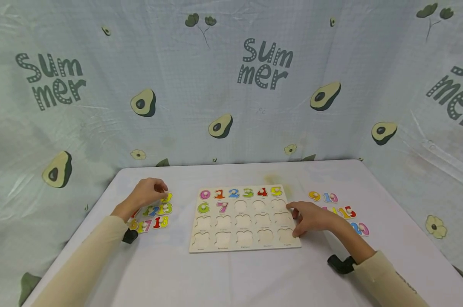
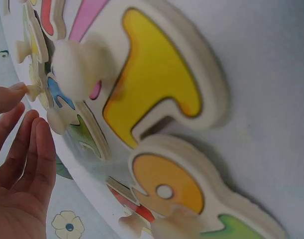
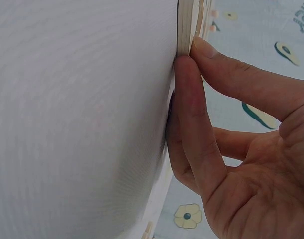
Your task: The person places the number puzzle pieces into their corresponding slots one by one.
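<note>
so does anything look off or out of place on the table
Nothing stands out. The puzzle board lies flat and roughly square to the table edge, and loose number pieces lie in flat clusters on either side. A faint yellowish stain marks the cloth behind it.

The wooden board [image 1: 244, 230] lies flat, its right edge against the right hand's fingertips [image 1: 296, 232]; pieces 0 to 7 sit in it. Loose number pieces [image 1: 154, 211] lie flat under the left hand's fingers [image 1: 158, 187], knobs up.

A puzzle board [image 1: 244, 230] lies mid-frame on the surface [image 1: 231, 277], loose number pieces [image 1: 154, 211] at frame left, more number pieces [image 1: 340, 209] at right.
</note>
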Motion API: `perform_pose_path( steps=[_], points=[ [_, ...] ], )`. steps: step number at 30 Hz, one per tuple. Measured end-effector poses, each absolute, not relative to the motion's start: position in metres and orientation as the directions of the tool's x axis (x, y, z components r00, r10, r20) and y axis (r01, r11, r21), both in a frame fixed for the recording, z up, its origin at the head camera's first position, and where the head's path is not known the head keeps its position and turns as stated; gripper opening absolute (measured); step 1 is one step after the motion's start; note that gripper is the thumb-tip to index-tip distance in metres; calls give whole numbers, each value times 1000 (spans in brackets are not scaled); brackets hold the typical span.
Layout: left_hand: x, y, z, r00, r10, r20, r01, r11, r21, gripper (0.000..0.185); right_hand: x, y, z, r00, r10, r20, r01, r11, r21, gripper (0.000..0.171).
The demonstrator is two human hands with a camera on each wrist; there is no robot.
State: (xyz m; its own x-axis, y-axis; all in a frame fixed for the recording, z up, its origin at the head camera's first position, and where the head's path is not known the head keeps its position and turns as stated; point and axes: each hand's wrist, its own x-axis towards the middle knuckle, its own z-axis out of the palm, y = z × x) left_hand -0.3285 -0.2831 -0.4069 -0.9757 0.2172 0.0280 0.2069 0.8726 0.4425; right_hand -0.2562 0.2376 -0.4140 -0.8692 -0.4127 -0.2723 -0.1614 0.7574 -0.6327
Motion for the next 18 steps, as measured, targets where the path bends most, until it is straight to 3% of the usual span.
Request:
perform_pose_path(
  steps=[9,18],
  points=[
    [-331,-283,-411,-975,203,-87,142,879,455,20,-258,239,-417,-868,-418,-270,-162,751,-640,81],
    [-334,-280,-411,-978,194,-78,141,888,437,16,-258,240,-416,-867,-419,-268,-161,747,-645,81]
  ],
)
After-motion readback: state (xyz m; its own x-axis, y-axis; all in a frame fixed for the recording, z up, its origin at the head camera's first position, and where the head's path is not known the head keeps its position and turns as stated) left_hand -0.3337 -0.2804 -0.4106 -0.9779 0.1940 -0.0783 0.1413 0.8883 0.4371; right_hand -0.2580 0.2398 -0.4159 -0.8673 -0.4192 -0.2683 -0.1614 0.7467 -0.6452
